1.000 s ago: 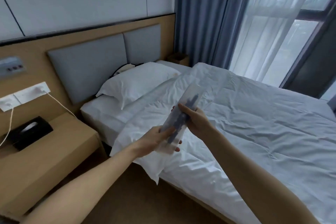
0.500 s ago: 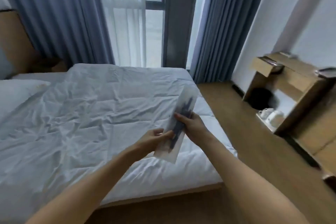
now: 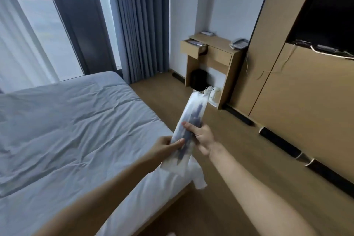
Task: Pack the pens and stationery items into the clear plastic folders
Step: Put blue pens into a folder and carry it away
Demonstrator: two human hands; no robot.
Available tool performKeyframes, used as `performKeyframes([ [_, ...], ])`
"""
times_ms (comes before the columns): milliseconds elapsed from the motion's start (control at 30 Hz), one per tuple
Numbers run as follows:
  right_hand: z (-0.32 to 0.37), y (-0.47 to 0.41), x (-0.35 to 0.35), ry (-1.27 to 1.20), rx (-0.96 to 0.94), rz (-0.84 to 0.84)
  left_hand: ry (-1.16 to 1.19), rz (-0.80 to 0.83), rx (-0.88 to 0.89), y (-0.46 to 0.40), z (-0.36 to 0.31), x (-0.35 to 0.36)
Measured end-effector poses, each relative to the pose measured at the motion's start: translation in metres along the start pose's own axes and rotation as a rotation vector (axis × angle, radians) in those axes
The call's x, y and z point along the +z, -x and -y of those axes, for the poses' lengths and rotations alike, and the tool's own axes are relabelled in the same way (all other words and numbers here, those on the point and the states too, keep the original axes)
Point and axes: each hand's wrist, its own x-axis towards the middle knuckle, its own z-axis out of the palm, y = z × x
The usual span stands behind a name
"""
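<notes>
Nearest the camera, two bare forearms reach forward over the corner of the bed (image 3: 72, 130), whose pale wrinkled sheet hangs off the edge beside a wooden floor (image 3: 239, 159). Both hands meet on the clear plastic folder (image 3: 188, 130), a long, narrow, see-through sleeve held in the air above the bed corner, tilted so its far end points up and away. The left hand (image 3: 165, 146) pinches the folder's lower part, thumb lying across its front face and the other fingers behind it. The right hand (image 3: 201, 136) grips the folder's right edge about midway, thumb on the front and fingers curled round the back. Dark pens (image 3: 191, 126) show through the plastic as a blurred bluish-black bundle running lengthwise down the middle; how many there are cannot be told. The folder's lower end and upper end look whitish and hazy. Farther off, against the wall, stands a small wooden desk (image 3: 214, 51) with one drawer (image 3: 193, 47) pulled open and a telephone (image 3: 239, 43) on top. Grey-blue curtains (image 3: 139, 21) hang left of it, beside a bright window (image 3: 47, 34).
</notes>
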Motion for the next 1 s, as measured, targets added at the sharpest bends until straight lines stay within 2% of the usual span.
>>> performKeyframes([
  [233, 0.043, -0.093, -0.05, 0.014, 0.028, -0.135, 0.025, 0.064, 0.009, -0.129, -0.029, 0.015],
  [500, 0.094, -0.194, -0.123, 0.091, -0.024, -0.26, 0.06, 0.145, -0.075, -0.268, -0.061, 0.06],
  [733, 0.139, -0.297, -0.217, 0.165, -0.076, -0.221, 0.077, 0.194, -0.069, -0.396, -0.083, 0.12],
  [867, 0.18, -0.349, -0.267, 0.413, -0.122, -0.216, 0.059, 0.258, -0.12, -0.462, -0.107, 0.151],
  [1000, 0.224, -0.405, -0.293, 0.675, -0.226, -0.155, 0.085, 0.061, -0.059, -0.521, -0.143, 0.161],
])
